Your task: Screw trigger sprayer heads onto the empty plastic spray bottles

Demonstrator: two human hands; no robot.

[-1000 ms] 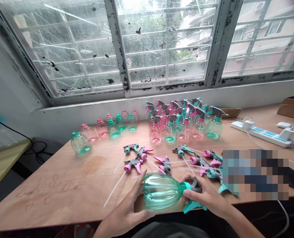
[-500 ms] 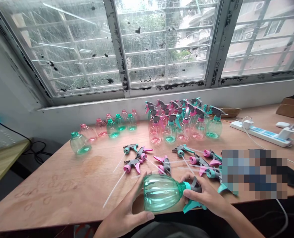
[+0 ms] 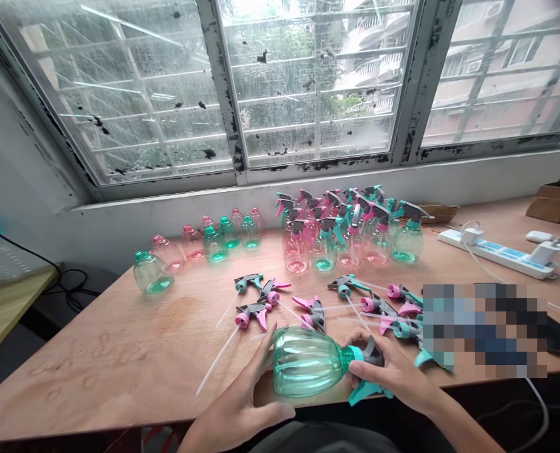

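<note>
A clear green spray bottle [image 3: 308, 362] lies on its side at the table's near edge, held between both hands. My left hand [image 3: 242, 402] cups its base, thumb below and fingers behind. My right hand [image 3: 393, 372] is wrapped round the grey and teal trigger head [image 3: 369, 371] fitted on the bottle's neck. Several loose pink and teal trigger heads [image 3: 318, 308] with long white dip tubes lie just beyond the bottle.
Assembled pink and green spray bottles [image 3: 350, 236] stand in a group at the back, with capless bottles [image 3: 214, 242] to their left. A white power strip [image 3: 501, 255] with chargers lies at the right. A cardboard box [image 3: 556, 202] sits far right. The wooden table [image 3: 119, 352] runs under the window.
The bottle has shifted very slightly in my hands; both hands keep the same hold.
</note>
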